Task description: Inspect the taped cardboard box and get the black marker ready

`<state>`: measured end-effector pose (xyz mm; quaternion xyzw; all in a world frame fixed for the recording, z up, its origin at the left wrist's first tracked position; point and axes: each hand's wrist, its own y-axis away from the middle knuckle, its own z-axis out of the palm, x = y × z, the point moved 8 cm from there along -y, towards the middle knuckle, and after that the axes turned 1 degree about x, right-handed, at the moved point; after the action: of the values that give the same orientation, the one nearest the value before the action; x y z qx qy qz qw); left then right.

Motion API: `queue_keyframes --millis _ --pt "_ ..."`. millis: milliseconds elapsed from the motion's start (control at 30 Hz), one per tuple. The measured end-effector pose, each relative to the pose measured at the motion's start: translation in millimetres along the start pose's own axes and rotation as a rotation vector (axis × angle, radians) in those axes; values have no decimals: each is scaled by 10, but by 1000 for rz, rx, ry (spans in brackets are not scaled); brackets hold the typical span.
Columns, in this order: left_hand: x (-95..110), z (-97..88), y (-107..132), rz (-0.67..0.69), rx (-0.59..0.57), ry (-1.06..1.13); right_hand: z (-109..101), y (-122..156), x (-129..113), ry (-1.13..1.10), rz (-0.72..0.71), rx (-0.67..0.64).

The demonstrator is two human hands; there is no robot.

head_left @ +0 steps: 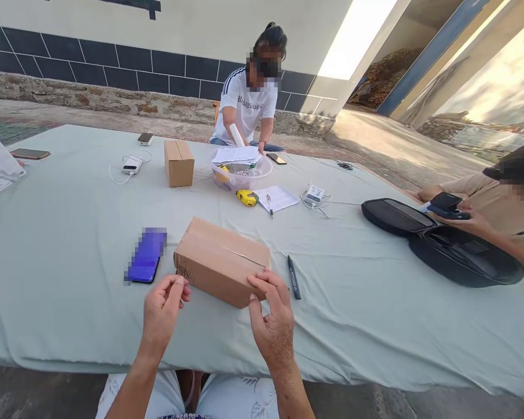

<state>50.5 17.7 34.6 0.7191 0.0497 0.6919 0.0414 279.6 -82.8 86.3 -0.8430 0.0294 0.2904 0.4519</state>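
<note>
A long brown cardboard box [220, 256] lies on the cloth in front of me, its top seam facing up and its near left end torn or scuffed. My right hand [272, 314] grips the near right corner, fingers on top and thumb against the front side. Beside the scuffed end, my left hand [166, 308] is closed in a pinch; whatever is between its fingertips, if anything, is too small to make out. A black marker [294, 277] lies just right of the box. To its left rests a phone [146, 256] with a lit blue screen.
Across the cloth-covered table [70, 279] a person sits behind a plastic basket [233, 181] of papers. Near it are a smaller carton [179, 164], a yellow tape measure [247, 198] and a pen on paper [282, 198]. At right, another person holds a device by an open black case [463, 256].
</note>
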Motion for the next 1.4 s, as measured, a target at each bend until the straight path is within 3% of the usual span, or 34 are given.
queue_keyframes --millis 67,133,367,567,667,800,933,1100,1233,1400 --pt "181 -283 -16 118 229 45 7 -10 -2 -11 0 -14" --pt "234 -383 -39 163 310 69 13 -11 -18 -20 -11 -27" --pt "65 -37 -169 80 78 51 -12 -51 -49 -18 -6 3" --pt "85 -25 -140 68 125 8 -45 -101 14 -2 64 44" --pt "61 -5 -83 75 129 54 -61 -41 163 -14 218 57" --pt "44 77 -36 94 81 139 -27 77 400 -210 487 50" --pt "72 112 -51 138 77 217 -31 107 469 -394 622 68" --pt "69 129 -83 158 66 247 -98 134 479 -501 701 121" --pt "79 56 -95 195 105 257 -124 145 479 -539 653 139" --pt "117 73 -108 233 22 239 -140 147 512 -503 668 134"
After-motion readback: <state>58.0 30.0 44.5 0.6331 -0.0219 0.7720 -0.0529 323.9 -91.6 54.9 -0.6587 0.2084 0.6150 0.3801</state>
